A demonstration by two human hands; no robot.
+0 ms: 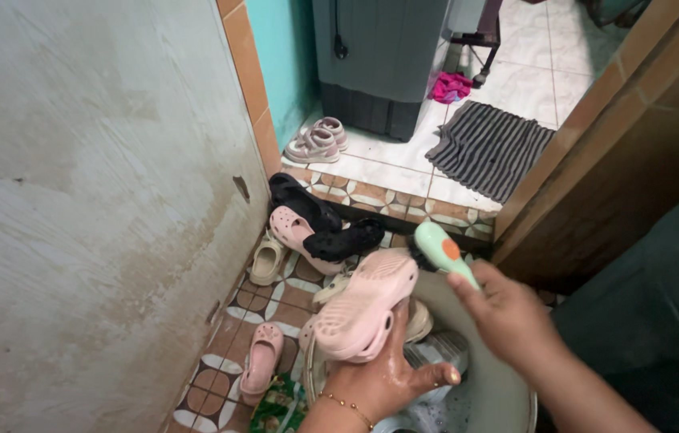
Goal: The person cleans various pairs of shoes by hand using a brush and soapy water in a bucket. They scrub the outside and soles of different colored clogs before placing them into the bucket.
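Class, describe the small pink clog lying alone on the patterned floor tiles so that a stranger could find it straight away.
Start at the stained wall on the left and follow its foot down to the patterned floor tiles. The small pink clog lies there alone, left of the basin; it is smaller than the pink clog in the left hand.

The left hand [383,377] is wet, raised palm-up with fingers [435,374] spread in a grip. The right hand [508,317] reaches in from the right, fingers curled shut, wrist bent slightly down.

Left hand [383,377]: wet, soap suds on skin, thin gold bead bracelet [349,406] at wrist. Right hand [508,317]: bare, no ring visible. Both forearms bare, no sleeves.
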